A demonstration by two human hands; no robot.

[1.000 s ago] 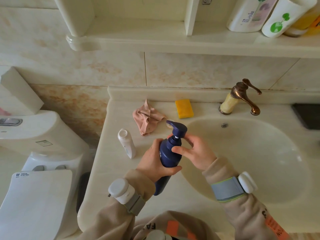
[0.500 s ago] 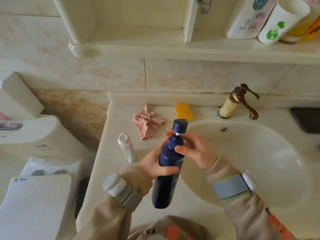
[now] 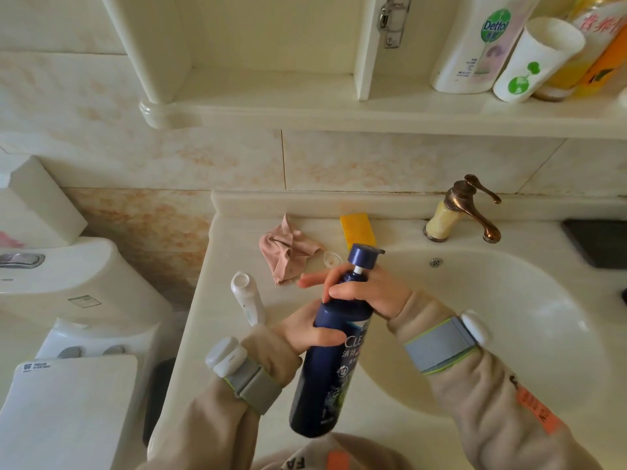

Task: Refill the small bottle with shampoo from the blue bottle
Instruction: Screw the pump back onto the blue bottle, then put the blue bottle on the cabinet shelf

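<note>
A tall dark blue shampoo bottle (image 3: 336, 361) with a pump head is held in the air above the counter's front edge, tilted slightly. My left hand (image 3: 305, 329) grips its body from the left. My right hand (image 3: 366, 290) wraps the neck just under the pump, whose spout points right and whose white stem shows. The small white bottle (image 3: 247, 300) stands uncapped on the counter, left of both hands. Its small round cap (image 3: 331, 258) lies on the counter behind the hands.
A crumpled pink cloth (image 3: 286, 256) and a yellow sponge (image 3: 358, 229) lie at the back of the counter (image 3: 217, 320). The basin (image 3: 509, 327) and bronze tap (image 3: 464, 212) are to the right. A toilet (image 3: 68, 320) stands left; bottles (image 3: 481, 45) sit on the shelf above.
The blue bottle has risen higher above the counter. Its pump head has turned from pointing left to pointing right and stands up from the neck, with the right hand still at the neck.
</note>
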